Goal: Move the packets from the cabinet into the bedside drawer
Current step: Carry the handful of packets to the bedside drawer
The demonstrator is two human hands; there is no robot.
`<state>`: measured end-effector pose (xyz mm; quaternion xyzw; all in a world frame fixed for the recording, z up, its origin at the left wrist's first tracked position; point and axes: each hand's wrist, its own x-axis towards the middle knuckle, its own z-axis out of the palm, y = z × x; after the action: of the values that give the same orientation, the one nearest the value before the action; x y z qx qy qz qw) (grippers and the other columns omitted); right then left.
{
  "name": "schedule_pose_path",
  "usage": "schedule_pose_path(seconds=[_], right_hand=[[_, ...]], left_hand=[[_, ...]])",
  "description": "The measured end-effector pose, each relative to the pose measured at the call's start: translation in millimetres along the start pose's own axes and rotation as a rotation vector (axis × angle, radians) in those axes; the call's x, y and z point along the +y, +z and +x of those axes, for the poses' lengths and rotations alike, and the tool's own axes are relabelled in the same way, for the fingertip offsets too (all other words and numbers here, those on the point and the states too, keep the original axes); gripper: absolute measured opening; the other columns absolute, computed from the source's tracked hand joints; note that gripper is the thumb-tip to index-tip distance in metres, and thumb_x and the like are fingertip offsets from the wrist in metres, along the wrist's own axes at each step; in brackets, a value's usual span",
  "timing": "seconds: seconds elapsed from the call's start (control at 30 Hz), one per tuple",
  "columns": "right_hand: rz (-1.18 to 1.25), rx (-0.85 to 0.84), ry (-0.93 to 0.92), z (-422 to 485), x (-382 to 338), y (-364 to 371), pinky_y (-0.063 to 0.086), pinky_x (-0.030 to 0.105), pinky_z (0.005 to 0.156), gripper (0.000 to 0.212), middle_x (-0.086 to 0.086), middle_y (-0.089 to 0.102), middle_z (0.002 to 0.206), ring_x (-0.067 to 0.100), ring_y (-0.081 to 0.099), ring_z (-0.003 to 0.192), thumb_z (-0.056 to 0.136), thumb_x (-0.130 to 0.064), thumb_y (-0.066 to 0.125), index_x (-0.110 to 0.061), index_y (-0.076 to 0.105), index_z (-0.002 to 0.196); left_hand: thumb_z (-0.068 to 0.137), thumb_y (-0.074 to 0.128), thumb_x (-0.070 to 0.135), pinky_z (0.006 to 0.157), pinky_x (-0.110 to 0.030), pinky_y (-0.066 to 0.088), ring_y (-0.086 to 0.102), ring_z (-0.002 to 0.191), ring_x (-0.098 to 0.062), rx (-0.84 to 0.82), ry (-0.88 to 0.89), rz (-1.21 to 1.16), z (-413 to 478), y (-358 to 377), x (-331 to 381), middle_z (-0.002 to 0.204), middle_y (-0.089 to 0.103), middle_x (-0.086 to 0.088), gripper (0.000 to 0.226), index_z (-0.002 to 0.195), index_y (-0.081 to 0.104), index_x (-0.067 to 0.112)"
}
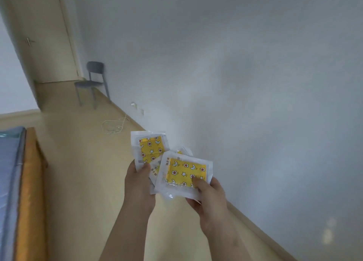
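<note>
In the head view, your left hand (137,180) sits just below the middle of the frame. Its grip is clenched on the lower edge of a clear packet (150,148) with a yellow patterned square inside. The thumb lies across the packet's bottom corner, and the packet stands up above the hand.

Your right hand (210,198), just to the right, grasps a second packet (186,174) of the same kind, with the thumb pressed on its face near the lower right corner and the fingers curled beneath. This second packet overlaps the first. Between them the edges of more packets (155,171) show, though you cannot tell how many. All of them are held in the air above the floor (78,162).

Along the lower left edge runs a bed, a blue mattress (9,172) on a wooden frame (31,192), well apart from your hands. In the upper left a grey chair (92,82) stands against the white wall (235,64), with a pale door (45,35) behind it. A white cable (114,126) lies coiled on the floor between the chair and the packets, near the foot of the wall.
</note>
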<state>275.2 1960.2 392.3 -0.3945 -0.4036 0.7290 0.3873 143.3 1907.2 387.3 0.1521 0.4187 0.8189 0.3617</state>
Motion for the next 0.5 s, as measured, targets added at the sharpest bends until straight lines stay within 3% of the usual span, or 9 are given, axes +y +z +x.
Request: schedule_pose_path(seconds=[0.13, 0.27, 0.37, 0.5], right_hand=[[-0.039, -0.025, 0.073, 64.9, 11.3, 31.2, 0.053, 0.029, 0.062, 0.018, 0.011, 0.069, 0.100, 0.023, 0.066, 0.083, 0.088, -0.003, 0.054, -0.009, 0.062, 0.103], [-0.057, -0.007, 0.051, 139.6, 5.0, 65.5, 0.054, 0.032, 0.064, 0.020, 0.013, 0.069, 0.100, 0.025, 0.066, 0.084, 0.086, 0.000, 0.054, -0.006, 0.061, 0.104], [-0.072, -0.004, -0.011, 197.6, -11.9, 105.5, 0.056, 0.037, 0.072, 0.020, 0.014, 0.069, 0.100, 0.030, 0.067, 0.091, 0.085, 0.000, 0.056, -0.006, 0.061, 0.104], [-0.046, -0.039, -0.036, 268.6, -30.9, 167.7, 0.055, 0.033, 0.065, 0.020, 0.014, 0.069, 0.099, 0.028, 0.067, 0.087, 0.086, 0.001, 0.056, -0.006, 0.059, 0.104]], left_hand=[[0.070, 0.048, 0.011, 0.086, -0.059, 0.049, 0.058, 0.112, -0.042, 0.017, 0.024, 0.001, 60.2, -13.9, 1.2, 0.125, 0.060, -0.021, 0.058, 0.128, 0.053, 0.004], [0.071, 0.050, 0.010, 0.066, -0.047, 0.057, 0.066, 0.098, -0.037, -0.052, -0.005, -0.025, 135.6, -17.3, -0.3, 0.118, 0.062, -0.021, 0.057, 0.127, 0.053, 0.004], [0.073, 0.049, 0.009, 0.065, -0.044, 0.057, 0.068, 0.095, -0.034, -0.116, 0.018, -0.071, 202.1, -15.3, 16.3, 0.112, 0.066, -0.018, 0.050, 0.123, 0.056, 0.006], [0.092, 0.038, -0.004, 0.063, -0.042, 0.058, 0.070, 0.090, -0.030, -0.117, 0.068, -0.017, 291.4, -15.9, 54.3, 0.107, 0.068, -0.014, 0.036, 0.116, 0.060, 0.010]])
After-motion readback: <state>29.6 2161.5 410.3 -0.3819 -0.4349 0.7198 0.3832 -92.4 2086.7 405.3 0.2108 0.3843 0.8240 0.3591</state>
